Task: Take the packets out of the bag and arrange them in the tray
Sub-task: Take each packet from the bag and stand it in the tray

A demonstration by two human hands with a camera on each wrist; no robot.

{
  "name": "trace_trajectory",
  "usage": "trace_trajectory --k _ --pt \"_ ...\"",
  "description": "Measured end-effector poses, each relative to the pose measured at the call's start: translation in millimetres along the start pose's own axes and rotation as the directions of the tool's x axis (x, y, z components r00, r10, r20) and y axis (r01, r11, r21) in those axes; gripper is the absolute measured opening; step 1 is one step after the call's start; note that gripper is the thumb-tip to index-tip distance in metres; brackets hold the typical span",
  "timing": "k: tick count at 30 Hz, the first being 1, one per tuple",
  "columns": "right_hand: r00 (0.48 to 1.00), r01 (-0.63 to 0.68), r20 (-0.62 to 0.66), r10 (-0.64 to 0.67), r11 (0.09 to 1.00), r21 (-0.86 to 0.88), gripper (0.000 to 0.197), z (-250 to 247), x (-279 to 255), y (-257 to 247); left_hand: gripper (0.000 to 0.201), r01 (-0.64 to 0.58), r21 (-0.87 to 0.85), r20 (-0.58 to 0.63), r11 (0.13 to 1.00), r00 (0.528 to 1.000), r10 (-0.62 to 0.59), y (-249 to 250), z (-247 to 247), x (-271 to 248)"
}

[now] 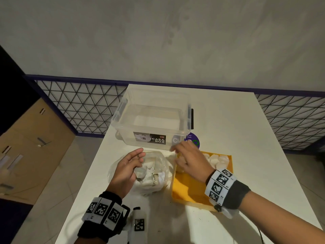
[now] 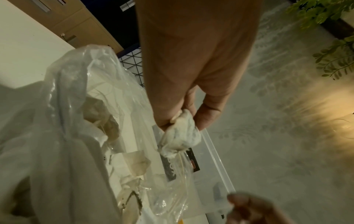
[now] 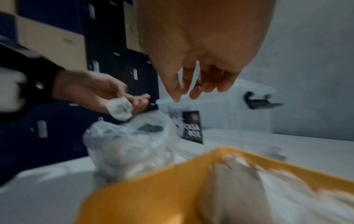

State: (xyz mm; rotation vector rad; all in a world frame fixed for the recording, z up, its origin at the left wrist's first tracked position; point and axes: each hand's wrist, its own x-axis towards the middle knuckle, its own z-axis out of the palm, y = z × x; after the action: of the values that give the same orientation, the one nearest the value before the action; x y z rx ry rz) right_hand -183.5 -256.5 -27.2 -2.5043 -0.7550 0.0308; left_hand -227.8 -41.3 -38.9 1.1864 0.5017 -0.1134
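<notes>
A clear plastic bag [image 1: 158,166] holding several small white packets lies on the white table, left of the yellow tray [image 1: 190,189]. My left hand [image 1: 139,161] hovers over the bag's mouth and pinches one white packet [image 2: 182,133] between thumb and fingers, lifted just above the bag [image 2: 76,121]. The same packet [image 3: 120,109] shows in the right wrist view, above the bag [image 3: 130,144]. My right hand [image 1: 177,152] hangs over the tray's far left corner with its fingers [image 3: 193,92] loose and empty. Several white packets [image 1: 217,159] lie along the tray's far side.
A clear lidless storage box [image 1: 153,120] with a black label stands behind the bag and tray. A purple round sticker [image 1: 193,140] lies on the table beside it. A white device with a marker [image 1: 139,224] sits at the near edge. The near half of the tray floor is bare.
</notes>
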Motion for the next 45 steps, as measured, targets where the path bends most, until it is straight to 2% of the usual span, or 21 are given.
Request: trace_trajectory --k 2,3,6,9,11,16,18,20,22,24,26,30,33,35,38,45 --pt "0.991 0.058 0.112 -0.07 0.993 0.102 0.027 3.6 7.1 -26.3 0.041 0.0 -0.013 0.007 1.0 1.0 0.0 -0.5 3.9 1.1" --pt "0.982 0.04 0.176 -0.067 0.988 0.152 0.028 8.5 11.6 -36.6 0.04 -0.003 -0.014 0.013 1.0 1.0 0.003 -0.4 5.3 1.4" --pt "0.953 -0.118 0.304 0.011 0.934 0.337 0.033 29.3 24.5 -52.7 0.037 -0.014 -0.023 0.013 1.0 1.0 0.014 0.7 6.8 2.2" --pt "0.945 -0.247 0.314 0.093 0.832 0.496 0.02 41.9 31.0 -55.9 0.039 -0.029 -0.1 -0.017 0.995 0.999 0.028 1.8 5.1 2.2" --pt "0.945 -0.284 0.302 0.126 0.771 0.569 0.015 44.8 33.4 -55.1 0.042 -0.039 -0.13 -0.037 0.991 0.999 0.035 2.3 3.4 0.4" --pt "0.927 -0.34 0.352 0.13 0.689 0.64 0.024 40.0 40.8 -51.7 0.038 -0.079 -0.113 -0.042 0.99 0.996 0.075 4.5 -2.0 -4.2" --pt "0.93 -0.337 0.337 0.146 0.703 0.626 0.024 36.8 42.4 -47.0 0.03 -0.087 0.022 -0.018 0.996 0.996 0.087 4.7 -8.7 -5.4" --pt "0.937 -0.312 0.317 0.145 0.752 0.581 0.02 33.7 42.8 -42.5 0.024 -0.113 0.259 0.001 0.959 0.993 0.117 1.7 -18.0 -6.4" --pt "0.943 -0.264 0.312 0.116 0.831 0.49 0.012 30.8 42.8 -39.6 0.025 -0.159 0.526 0.036 0.836 0.986 0.164 -4.9 -27.3 -6.0" --pt "0.946 -0.187 0.317 0.066 0.912 0.366 0.015 28.9 43.0 -39.7 0.029 -0.192 0.646 0.087 0.739 0.98 0.179 -10.8 -33.2 -6.2" --pt "0.944 -0.12 0.331 0.019 0.95 0.288 0.019 28.3 44.3 -41.5 0.037 -0.218 0.644 0.139 0.734 0.976 0.167 -13.5 -32.4 -6.3" --pt "0.918 -0.037 0.391 -0.066 0.968 0.25 0.023 29.3 45.0 -47.2 0.045 -0.254 0.589 0.213 0.767 0.965 0.156 -14.0 -22.2 -7.3" --pt "0.92 0.012 0.379 -0.096 0.976 0.219 0.024 28.9 43.0 -49.6 0.028 -0.27 0.594 0.216 0.757 0.961 0.174 -15.9 -18.5 -6.2" --pt "0.931 -0.024 0.36 -0.064 0.972 0.233 0.026 29.0 40.6 -49.3 0.015 -0.254 0.593 0.144 0.764 0.967 0.209 -15.9 -18.2 -4.6" --pt "0.926 -0.121 0.378 0.012 0.956 0.268 0.03 29.4 37.6 -46.6 0.006 -0.222 0.544 0.065 0.809 0.973 0.223 -16.3 -17.8 -3.1" --pt "0.954 -0.164 0.291 0.072 0.938 0.305 0.017 12.5 35.4 -34.9 0.003 -0.243 0.522 0.07 0.817 0.967 0.243 -19.9 -7.4 0.2"
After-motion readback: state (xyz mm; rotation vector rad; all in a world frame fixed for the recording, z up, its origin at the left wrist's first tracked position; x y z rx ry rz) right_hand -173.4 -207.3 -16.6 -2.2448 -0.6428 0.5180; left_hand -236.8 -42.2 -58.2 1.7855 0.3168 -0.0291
